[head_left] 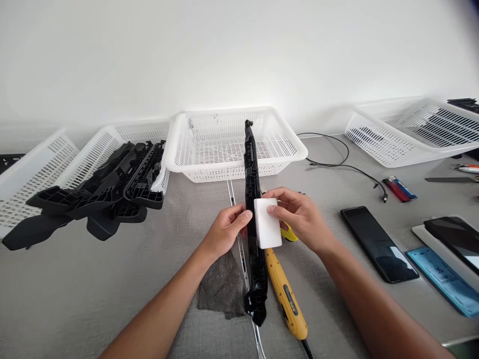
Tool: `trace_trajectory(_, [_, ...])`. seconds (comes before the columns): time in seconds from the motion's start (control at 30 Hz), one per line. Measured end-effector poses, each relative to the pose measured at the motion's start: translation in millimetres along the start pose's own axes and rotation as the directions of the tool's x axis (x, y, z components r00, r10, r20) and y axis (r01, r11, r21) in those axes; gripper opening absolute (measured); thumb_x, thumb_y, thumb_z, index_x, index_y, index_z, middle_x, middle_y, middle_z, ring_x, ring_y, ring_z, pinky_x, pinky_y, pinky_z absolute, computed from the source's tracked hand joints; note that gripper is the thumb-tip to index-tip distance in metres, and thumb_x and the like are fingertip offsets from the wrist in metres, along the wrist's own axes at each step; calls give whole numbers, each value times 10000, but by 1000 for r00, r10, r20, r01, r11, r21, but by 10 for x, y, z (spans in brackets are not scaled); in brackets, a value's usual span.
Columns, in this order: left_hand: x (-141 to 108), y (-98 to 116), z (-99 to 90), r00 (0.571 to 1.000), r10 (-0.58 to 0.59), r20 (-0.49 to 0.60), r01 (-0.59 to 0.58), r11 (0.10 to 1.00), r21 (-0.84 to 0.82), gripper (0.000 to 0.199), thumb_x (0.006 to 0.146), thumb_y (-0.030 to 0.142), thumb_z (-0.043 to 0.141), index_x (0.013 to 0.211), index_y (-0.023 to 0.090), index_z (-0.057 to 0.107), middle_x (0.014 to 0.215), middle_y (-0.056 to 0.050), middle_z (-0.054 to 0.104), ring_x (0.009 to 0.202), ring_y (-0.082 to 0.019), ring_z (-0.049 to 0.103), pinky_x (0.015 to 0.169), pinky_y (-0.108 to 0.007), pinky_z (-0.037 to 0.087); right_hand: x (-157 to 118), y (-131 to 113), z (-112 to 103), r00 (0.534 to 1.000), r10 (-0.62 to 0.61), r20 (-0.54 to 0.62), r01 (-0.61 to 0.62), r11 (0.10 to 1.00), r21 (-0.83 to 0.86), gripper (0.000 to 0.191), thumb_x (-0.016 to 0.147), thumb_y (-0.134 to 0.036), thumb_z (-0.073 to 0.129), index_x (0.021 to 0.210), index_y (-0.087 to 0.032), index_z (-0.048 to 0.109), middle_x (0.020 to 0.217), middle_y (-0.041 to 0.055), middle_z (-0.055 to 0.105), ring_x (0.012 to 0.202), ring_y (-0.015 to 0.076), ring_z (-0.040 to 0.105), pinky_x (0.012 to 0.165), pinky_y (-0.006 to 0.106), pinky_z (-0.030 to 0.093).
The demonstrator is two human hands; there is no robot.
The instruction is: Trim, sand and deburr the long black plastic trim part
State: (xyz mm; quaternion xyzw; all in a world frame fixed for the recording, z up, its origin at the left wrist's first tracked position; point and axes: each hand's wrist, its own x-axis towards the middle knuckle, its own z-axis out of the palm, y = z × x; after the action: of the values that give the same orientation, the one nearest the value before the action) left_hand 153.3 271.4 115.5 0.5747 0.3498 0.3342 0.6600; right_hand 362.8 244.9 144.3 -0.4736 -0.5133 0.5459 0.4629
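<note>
My left hand (pixel 228 227) is closed around the middle of a long black plastic trim part (pixel 252 174), holding it up on edge over the table. In my right hand (pixel 299 214), pinched between thumb and fingers, is a white sponge block (pixel 267 232). The sponge is against or very close to the right side of the black part; exact contact is hard to tell. Below lies a yellow corded power tool (pixel 286 294), partly covered by the part. A dark grey cloth (pixel 220 289) and a thin metal strip (pixel 241 249) lie beneath the part too.
A white plastic basket (pixel 239 169) stands behind my hands. Left, more black parts (pixel 123 184) overhang another basket (pixel 86 154). Rightward are a black cable (pixel 344 164), lighters (pixel 399 189), a phone (pixel 377 244), a blue-screened device (pixel 445 279) and a tilted basket (pixel 396 149).
</note>
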Motion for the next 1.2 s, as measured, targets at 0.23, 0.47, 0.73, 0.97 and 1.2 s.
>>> trace_trajectory(0.23, [-2, -4, -1, 1000, -3, -10, 3, 1000, 7, 457, 977, 627, 642, 816, 201, 604, 716, 23, 539, 649, -155, 512, 625, -294, 417, -5, -12, -17, 998, -14, 66, 17, 999, -39, 250, 933, -434, 774, 1050, -214, 752, 808, 9, 661, 632, 138, 538, 543, 272, 421])
trace_trajectory(0.47, [5, -6, 1, 1000, 3, -22, -3, 1000, 0, 471, 964, 641, 657, 811, 198, 609, 703, 25, 544, 641, -151, 513, 607, -287, 415, -4, 10, -18, 998, -11, 61, 12, 1000, -24, 255, 935, -438, 777, 1066, -221, 751, 799, 6, 651, 633, 140, 536, 539, 271, 417])
trace_trajectory(0.73, [5, -11, -1, 1000, 1, -24, -1, 1000, -12, 460, 971, 626, 657, 822, 193, 613, 701, 24, 551, 637, -148, 512, 612, -288, 417, -2, 22, -14, 998, -13, 55, 12, 1000, 8, 214, 936, -387, 778, 1059, -215, 747, 785, -7, 649, 609, 120, 507, 531, 262, 399])
trace_trajectory(0.97, [5, -16, 2, 1000, 0, -17, 0, 999, -37, 464, 966, 634, 661, 841, 190, 619, 721, 19, 556, 648, -151, 514, 614, -285, 418, -1, 19, -10, 1000, -2, 30, 1, 1000, 21, 218, 931, -384, 776, 1056, -209, 741, 800, 1, 673, 622, 127, 535, 535, 261, 404])
trace_trajectory(1.2, [-19, 26, 14, 999, 14, -32, -16, 997, -69, 386, 977, 569, 691, 948, 184, 683, 810, -3, 611, 728, -171, 562, 726, -298, 482, 0, 45, 9, 998, 2, -70, 1, 999, 39, 240, 911, -372, 781, 1076, -202, 746, 784, -2, 671, 610, 121, 529, 513, 241, 397])
